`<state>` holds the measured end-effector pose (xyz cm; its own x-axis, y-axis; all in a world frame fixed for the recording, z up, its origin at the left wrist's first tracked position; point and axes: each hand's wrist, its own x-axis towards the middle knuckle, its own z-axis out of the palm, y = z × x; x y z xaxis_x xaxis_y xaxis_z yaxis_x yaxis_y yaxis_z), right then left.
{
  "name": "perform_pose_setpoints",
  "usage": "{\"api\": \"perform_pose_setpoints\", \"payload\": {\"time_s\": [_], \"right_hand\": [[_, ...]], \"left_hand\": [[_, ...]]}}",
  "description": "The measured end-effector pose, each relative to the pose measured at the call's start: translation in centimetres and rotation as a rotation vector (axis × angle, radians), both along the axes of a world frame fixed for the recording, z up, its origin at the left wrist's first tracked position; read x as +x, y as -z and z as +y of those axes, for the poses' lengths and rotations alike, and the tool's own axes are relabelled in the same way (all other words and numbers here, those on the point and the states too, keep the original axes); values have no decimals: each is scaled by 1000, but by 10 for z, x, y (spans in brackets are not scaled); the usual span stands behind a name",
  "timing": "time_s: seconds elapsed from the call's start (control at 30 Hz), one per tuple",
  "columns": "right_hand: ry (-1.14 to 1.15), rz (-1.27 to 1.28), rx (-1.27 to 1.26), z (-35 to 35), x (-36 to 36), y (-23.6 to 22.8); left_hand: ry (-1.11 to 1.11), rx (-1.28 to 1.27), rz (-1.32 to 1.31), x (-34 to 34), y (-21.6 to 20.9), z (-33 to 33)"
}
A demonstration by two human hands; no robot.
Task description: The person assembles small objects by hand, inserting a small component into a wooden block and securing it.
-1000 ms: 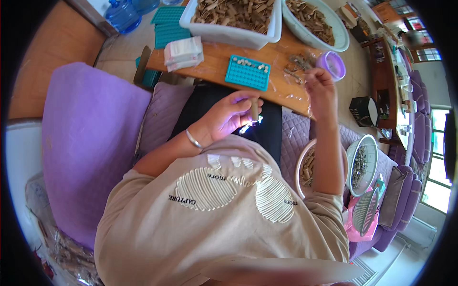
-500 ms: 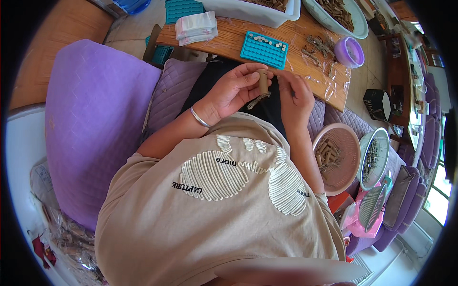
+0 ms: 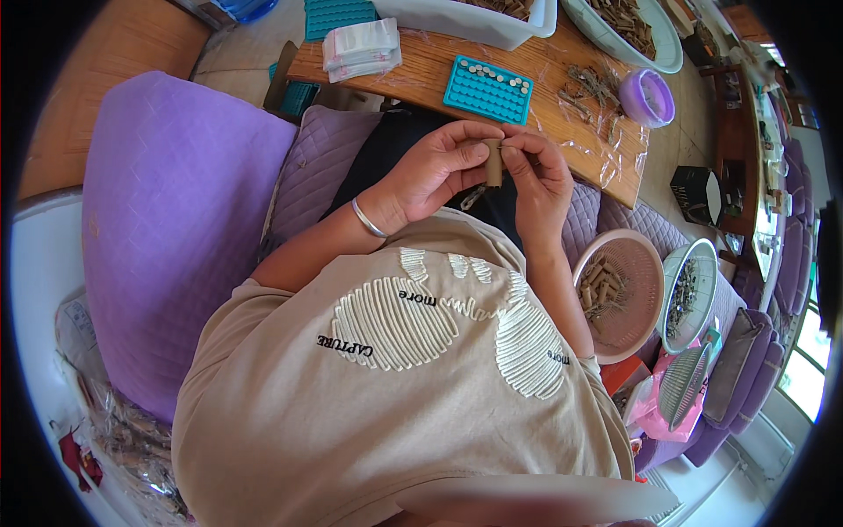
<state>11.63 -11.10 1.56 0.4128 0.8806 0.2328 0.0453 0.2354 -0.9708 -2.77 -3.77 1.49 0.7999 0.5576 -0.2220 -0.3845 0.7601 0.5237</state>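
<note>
A small brown cardboard-like tube (image 3: 494, 169) stands nearly upright between my hands, just off the table's near edge. My left hand (image 3: 443, 162) grips it from the left, thumb against its upper side and a silver bangle on the wrist. My right hand (image 3: 540, 176) pinches at the tube's upper right side; anything thin between those fingertips is too small to make out. A looped cord (image 3: 473, 197) hangs below my left fingers. Just beyond, a teal tray (image 3: 487, 98) with rows of hollows carries several small pale discs along its far part.
On the wooden table (image 3: 413, 75) are stacked clear plastic bags (image 3: 362, 48), a white bin (image 3: 465, 22), dry twig-like strands (image 3: 590, 86) and a purple bowl (image 3: 647, 97). Right of me sit a pink basket (image 3: 645, 303) of brown tubes and a pale green basket (image 3: 702, 263).
My right hand has come in leftward, its thumb and fingers now at the tube's upper side. The tube has shifted slightly right and down. My left hand keeps its hold.
</note>
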Motion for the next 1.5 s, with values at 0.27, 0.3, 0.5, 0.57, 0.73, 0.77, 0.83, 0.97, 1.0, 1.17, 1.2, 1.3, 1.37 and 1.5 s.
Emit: {"api": "perform_pose_setpoints", "payload": {"time_s": [0.27, 0.3, 0.5, 0.57, 0.73, 0.77, 0.83, 0.97, 1.0, 1.17, 1.2, 1.3, 1.37, 1.5], "right_hand": [[-29, -100, -43, -5, 5, -9], [-38, -46, -48, -6, 5, -11], [-17, -348, -76, -6, 4, -23], [-11, -412, -61, -7, 4, -24], [11, -522, -24, -8, 4, -20], [2, -502, -30, -8, 5, -19], [-7, -483, -35, -8, 6, -16], [-29, -254, -71, -11, 8, -20], [-44, -290, -105, -12, 8, -23], [-46, -522, -74, -12, 7, -24], [-50, -539, -78, -13, 7, -20], [-102, -73, -107, -21, 13, 5], [-119, 147, -160, -32, 5, -5], [-137, 335, -385, -67, 12, -18]], "left_hand": [[47, 74, -92, -3, 13, 2], [46, 74, -93, -3, 11, 1], [51, 65, 2, -5, 11, -1], [53, 65, 2, -5, 8, -2], [44, 65, -2, -5, 13, -3], [46, 66, -1, -5, 13, -4], [38, 34, 9, -5, 11, -4], [49, 64, 2, -5, 6, -5], [50, 68, -1, -5, 7, -5], [32, 94, 27, -7, 11, -9], [13, 99, 71, -8, 12, -10], [5, 160, 130, -3, 2, -11], [0, 216, 154, -4, -3, -13], [141, 668, 264, 2, -7, -25]]}}
